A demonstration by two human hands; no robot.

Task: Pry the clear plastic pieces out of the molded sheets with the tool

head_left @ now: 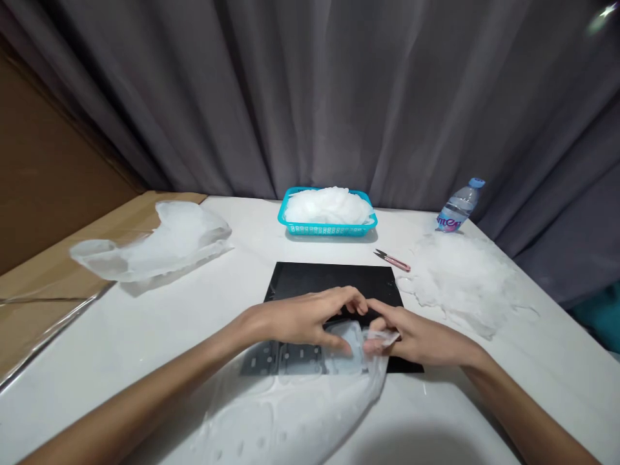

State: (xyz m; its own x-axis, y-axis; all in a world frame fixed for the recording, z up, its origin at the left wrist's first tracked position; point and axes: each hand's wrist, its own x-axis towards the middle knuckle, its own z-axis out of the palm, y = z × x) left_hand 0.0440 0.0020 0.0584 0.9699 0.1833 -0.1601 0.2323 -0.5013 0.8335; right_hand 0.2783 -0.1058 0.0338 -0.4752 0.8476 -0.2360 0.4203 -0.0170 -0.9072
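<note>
A translucent plastic sheet with moulded pockets [310,413] lies over the near edge of a black mat [310,278] and runs toward me. My right hand [404,332] pinches the sheet's bunched right edge between thumb and fingers. Across from it, my left hand [303,320] arches over the sheet, thumb and fingers apart. Its thumb rests at a pale, filled-looking pocket [346,342], and its fingertips come close to the right hand's index finger. What fills that pocket is unclear.
A turquoise basket [329,230] holds fluffy white stuffing [329,205]. Pink-handled thread snips [393,260] lie beside loose white fluff [465,278]. A tilted water bottle [458,206] stands behind it. At left are a translucent plastic bag [169,242] and cardboard [43,274].
</note>
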